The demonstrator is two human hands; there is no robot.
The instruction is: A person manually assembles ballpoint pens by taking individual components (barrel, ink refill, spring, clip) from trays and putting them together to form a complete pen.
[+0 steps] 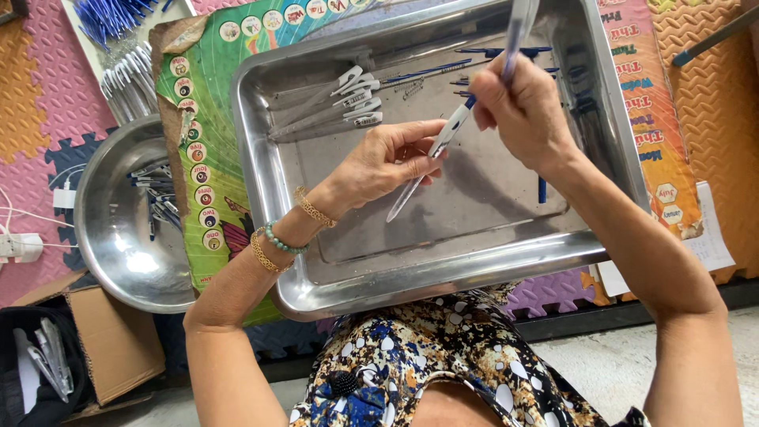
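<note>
Seeing both hands over the rectangular steel tray (601, 158): left hand (387, 162) pinching a clear plastic pen barrel (431, 158), right hand (522, 107) pinching a blue refill (514, 32) above it.

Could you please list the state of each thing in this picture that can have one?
Left hand: closed around the clear pen barrel, holding it tilted.
Right hand: pinching a blue refill above the barrel.
Tray: resting on the lap, a few pen parts inside.
Finished pens: lying side by side in the tray.
Round bowl: holding some pen parts.
Cardboard box: open.
</note>
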